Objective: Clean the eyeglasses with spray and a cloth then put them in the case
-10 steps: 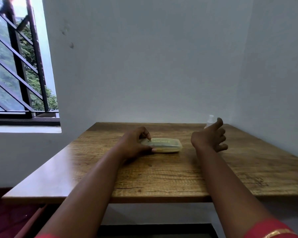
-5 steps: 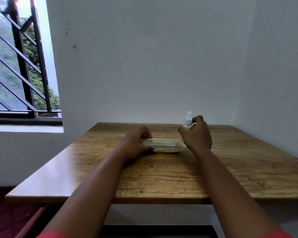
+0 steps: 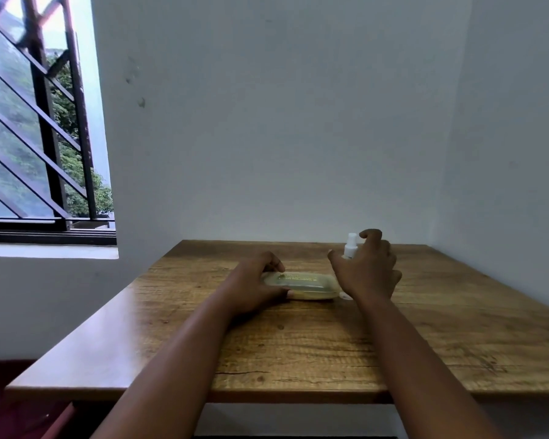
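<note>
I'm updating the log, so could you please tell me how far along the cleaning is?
Nothing looks done: the case lies closed on the table, gripped by the left hand. In hand: the right hand holds the spray. Left: opening, spraying, wiping, casing; no glasses or cloth visible.

Wooden table point(image 3: 298, 350) set in a wall corner. A closed case point(image 3: 308, 285) lies flat on it; a small clear cap point(image 3: 345, 296) lies just right of the case.
</note>
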